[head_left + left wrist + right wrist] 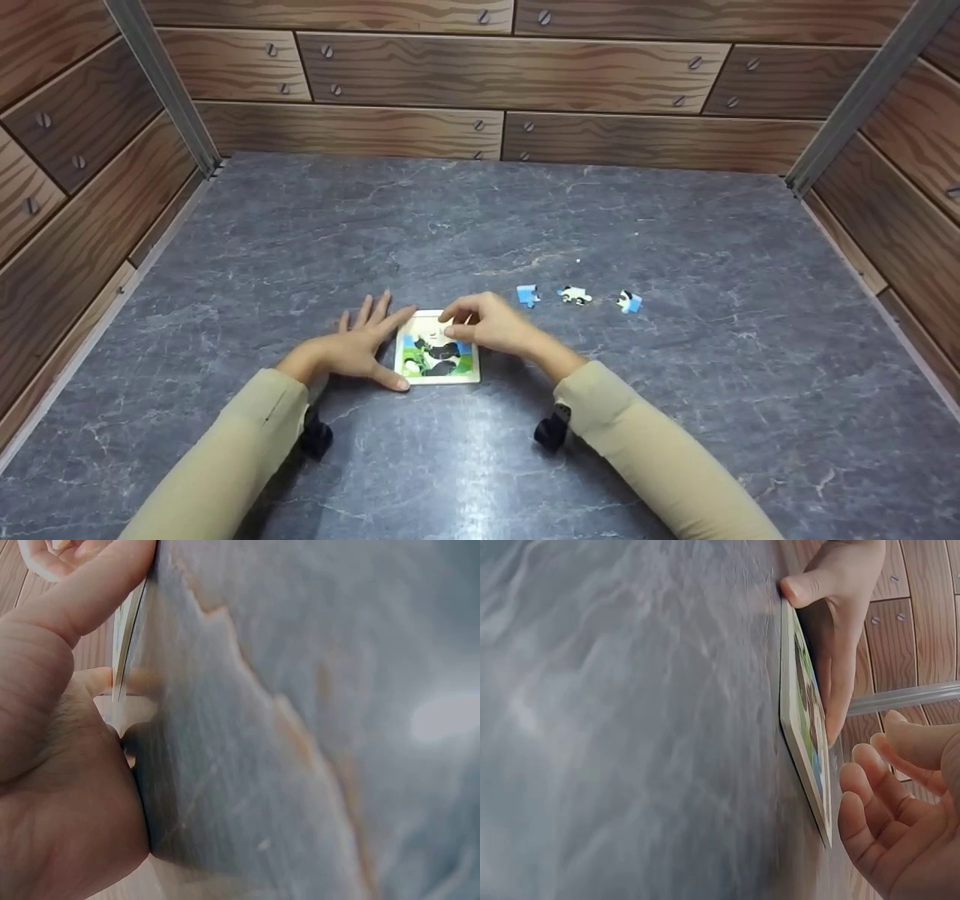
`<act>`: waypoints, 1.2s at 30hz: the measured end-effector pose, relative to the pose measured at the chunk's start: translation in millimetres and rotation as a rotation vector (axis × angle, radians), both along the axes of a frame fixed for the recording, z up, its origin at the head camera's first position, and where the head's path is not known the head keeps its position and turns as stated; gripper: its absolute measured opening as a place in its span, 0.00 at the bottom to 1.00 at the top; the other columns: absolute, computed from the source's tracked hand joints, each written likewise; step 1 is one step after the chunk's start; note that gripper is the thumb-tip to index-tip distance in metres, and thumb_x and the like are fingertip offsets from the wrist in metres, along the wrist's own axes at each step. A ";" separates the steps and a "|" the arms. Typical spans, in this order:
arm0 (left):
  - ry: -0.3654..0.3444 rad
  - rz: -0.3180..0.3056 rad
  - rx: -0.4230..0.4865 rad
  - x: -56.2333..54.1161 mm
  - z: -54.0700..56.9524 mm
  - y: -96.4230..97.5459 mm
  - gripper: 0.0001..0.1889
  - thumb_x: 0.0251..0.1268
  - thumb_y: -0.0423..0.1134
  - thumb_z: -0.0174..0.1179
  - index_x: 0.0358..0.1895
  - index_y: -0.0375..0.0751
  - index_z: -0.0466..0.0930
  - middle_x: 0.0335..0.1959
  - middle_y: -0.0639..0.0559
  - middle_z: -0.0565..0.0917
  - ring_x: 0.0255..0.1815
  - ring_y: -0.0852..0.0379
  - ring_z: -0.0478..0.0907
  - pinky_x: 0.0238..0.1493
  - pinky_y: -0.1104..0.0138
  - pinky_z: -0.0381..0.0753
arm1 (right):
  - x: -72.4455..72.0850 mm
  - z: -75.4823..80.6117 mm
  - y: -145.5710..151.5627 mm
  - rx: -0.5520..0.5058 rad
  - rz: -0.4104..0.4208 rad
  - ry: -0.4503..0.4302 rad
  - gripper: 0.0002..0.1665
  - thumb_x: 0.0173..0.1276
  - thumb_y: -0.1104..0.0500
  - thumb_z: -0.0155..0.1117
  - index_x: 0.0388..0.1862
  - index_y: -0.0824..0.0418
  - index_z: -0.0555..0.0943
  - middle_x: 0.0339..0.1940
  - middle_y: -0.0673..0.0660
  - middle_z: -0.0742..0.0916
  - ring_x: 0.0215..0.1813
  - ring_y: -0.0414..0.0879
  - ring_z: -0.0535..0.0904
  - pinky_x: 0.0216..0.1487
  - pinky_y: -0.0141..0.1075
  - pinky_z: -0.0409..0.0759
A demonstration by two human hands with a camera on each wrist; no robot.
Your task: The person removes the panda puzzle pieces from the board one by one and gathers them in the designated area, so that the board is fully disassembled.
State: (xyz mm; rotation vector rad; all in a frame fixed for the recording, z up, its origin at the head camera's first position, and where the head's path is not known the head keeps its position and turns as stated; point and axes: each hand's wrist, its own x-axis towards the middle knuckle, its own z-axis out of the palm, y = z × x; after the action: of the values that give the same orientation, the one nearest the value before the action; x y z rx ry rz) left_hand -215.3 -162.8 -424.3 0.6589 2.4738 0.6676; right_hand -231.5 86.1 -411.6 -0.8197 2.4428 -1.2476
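Observation:
A square, pale-framed panda puzzle (439, 360) lies flat on the table, its picture green and blue low down and bare cream near the top. My left hand (356, 351) is spread at its left side, with the thumb on the lower left corner and the index finger at the upper left. Over the upper right part of the puzzle hovers my right hand (487, 324), fingers loosely bent. In the right wrist view, the right hand's fingers (866, 821) stand a little off the puzzle board (808, 720), and no piece shows between them. The left wrist view shows the left thumb (90, 592) by the board's edge.
Three loose puzzle pieces lie right of the board: a blue piece (527, 295), a white-and-black piece (576, 295) and a blue-and-white piece (629, 302). Wood-patterned walls (510, 75) enclose the grey marbled table (360, 217) at the back and sides.

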 end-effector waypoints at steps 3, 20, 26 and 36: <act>0.007 -0.002 -0.005 0.9 -1.0 -0.1 0.59 0.45 0.62 0.67 0.75 0.53 0.37 0.71 0.38 0.21 0.68 0.38 0.15 0.60 0.39 0.18 | 0.9 -2.2 -5.3 -0.009 0.004 -0.010 0.14 0.62 0.62 0.64 0.46 0.67 0.82 0.30 0.53 0.83 0.29 0.40 0.74 0.29 0.30 0.73; -0.019 0.018 0.002 0.3 -1.7 0.2 0.51 0.54 0.63 0.59 0.75 0.57 0.36 0.71 0.42 0.21 0.69 0.41 0.14 0.60 0.41 0.16 | -0.6 -12.8 -30.2 0.009 -0.009 -0.028 0.10 0.62 0.63 0.63 0.41 0.67 0.82 0.33 0.56 0.85 0.31 0.41 0.76 0.35 0.32 0.76; -0.027 0.023 0.011 -0.5 -1.3 0.2 0.51 0.54 0.64 0.58 0.75 0.58 0.37 0.72 0.42 0.21 0.68 0.41 0.14 0.60 0.41 0.16 | 0.7 -14.7 -37.8 0.088 -0.041 0.020 0.08 0.64 0.62 0.61 0.38 0.66 0.83 0.34 0.55 0.84 0.35 0.43 0.75 0.41 0.36 0.75; -0.028 0.015 0.012 -1.5 -0.9 -0.8 0.51 0.54 0.63 0.59 0.75 0.57 0.37 0.71 0.42 0.21 0.68 0.41 0.14 0.60 0.41 0.16 | 2.5 -12.5 -42.5 0.152 -0.098 0.005 0.07 0.65 0.60 0.61 0.36 0.61 0.83 0.32 0.50 0.80 0.35 0.42 0.73 0.39 0.35 0.73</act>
State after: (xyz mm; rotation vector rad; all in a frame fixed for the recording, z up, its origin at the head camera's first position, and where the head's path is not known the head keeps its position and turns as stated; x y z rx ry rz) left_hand -216.8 -163.6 -425.2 0.6314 2.4528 0.6940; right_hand -229.1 43.7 -424.1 -0.6702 2.5716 -1.0767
